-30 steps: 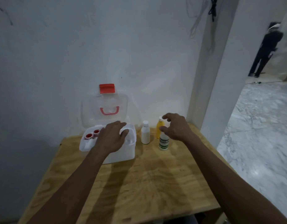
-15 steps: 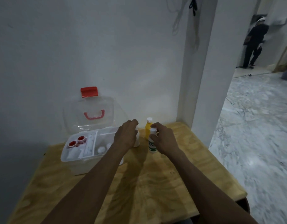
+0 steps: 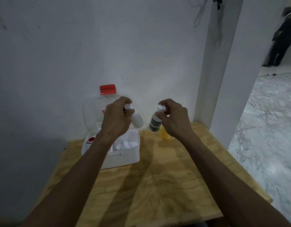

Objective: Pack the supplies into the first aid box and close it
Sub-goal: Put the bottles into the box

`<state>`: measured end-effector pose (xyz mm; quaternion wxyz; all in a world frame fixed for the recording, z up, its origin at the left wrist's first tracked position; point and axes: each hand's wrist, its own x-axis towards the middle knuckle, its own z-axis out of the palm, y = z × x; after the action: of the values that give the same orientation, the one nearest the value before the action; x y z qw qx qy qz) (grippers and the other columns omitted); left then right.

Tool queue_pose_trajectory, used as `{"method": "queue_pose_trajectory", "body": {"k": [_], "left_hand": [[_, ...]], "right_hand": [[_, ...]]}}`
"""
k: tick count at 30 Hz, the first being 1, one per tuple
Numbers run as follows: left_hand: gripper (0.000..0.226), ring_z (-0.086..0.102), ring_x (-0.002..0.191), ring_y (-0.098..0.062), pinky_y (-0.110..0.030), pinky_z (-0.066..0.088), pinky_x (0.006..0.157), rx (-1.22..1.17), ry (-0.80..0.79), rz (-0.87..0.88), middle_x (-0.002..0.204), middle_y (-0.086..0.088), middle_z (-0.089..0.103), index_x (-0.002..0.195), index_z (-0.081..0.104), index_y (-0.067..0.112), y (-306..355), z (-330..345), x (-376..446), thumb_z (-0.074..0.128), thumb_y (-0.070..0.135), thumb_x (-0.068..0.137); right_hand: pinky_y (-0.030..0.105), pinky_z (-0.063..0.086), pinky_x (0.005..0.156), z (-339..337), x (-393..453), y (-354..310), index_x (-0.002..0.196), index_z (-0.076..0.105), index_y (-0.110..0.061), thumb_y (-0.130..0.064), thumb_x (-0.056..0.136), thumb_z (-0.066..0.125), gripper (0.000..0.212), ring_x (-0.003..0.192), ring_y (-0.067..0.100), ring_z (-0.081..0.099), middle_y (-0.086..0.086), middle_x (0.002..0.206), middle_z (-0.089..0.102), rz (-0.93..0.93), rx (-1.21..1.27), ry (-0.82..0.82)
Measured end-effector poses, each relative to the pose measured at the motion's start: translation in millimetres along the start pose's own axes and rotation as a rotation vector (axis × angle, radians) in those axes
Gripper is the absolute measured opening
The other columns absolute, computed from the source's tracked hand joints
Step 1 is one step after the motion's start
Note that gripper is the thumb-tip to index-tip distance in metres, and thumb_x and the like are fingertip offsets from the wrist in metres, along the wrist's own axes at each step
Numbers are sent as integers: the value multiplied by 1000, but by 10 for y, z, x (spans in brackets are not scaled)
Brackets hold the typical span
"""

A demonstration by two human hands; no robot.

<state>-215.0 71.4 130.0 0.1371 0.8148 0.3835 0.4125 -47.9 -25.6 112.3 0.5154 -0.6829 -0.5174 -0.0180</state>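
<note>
The white first aid box [image 3: 125, 159] stands open at the back left of the table, its clear lid [image 3: 90, 112] with a red latch [image 3: 108, 89] leaning against the wall. Inside lie small white containers and red-capped ones [image 3: 91, 139]. My left hand [image 3: 116, 118] is shut on a plain white bottle [image 3: 137, 120], held tilted above the box's right end. My right hand [image 3: 173, 119] grips a white bottle with a green label [image 3: 155, 124] by its cap, lifted off the table. A yellow bottle [image 3: 164, 134] stands on the table, partly hidden behind my right hand.
The wooden table [image 3: 158, 185] sits against a white wall, with a white pillar [image 3: 218, 71] at its back right corner. To the right is a marble floor [image 3: 269, 128], where a person in dark clothes [image 3: 282, 38] stands far off.
Both hands have lifted their bottles off the table. My left hand went from the box to the plain white bottle and raised it; my right hand raised the green-labelled bottle.
</note>
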Motion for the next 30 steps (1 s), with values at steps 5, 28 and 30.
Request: {"method": "queue_pose_trajectory", "body": {"k": [5, 28, 30], "left_hand": [[23, 67, 91, -26, -33, 53, 84, 102, 26, -85, 108, -10, 70, 109, 65, 15, -286, -347, 50, 68, 18, 86], [28, 62, 101, -27, -28, 45, 80, 264, -341, -272, 116, -13, 64, 117, 61, 9, -626, 266, -124, 65, 14, 90], [30, 62, 103, -27, -27, 42, 80, 270, -363, -263, 118, -12, 64, 118, 61, 9, -635, 277, -118, 66, 14, 89]], "right_hand": [[35, 55, 83, 309, 119, -341, 107, 65, -16, -17, 85, 69, 22, 85, 16, 66, 1, 102, 70, -44, 59, -97], [37, 54, 87, 805, -63, -272, 114, 63, -10, -16, 85, 72, 31, 103, 28, 61, 12, 119, 63, -16, -160, -493], [34, 53, 86, 810, -78, -271, 116, 63, -10, -18, 85, 73, 34, 103, 27, 61, 11, 121, 63, 5, -157, -534]]}}
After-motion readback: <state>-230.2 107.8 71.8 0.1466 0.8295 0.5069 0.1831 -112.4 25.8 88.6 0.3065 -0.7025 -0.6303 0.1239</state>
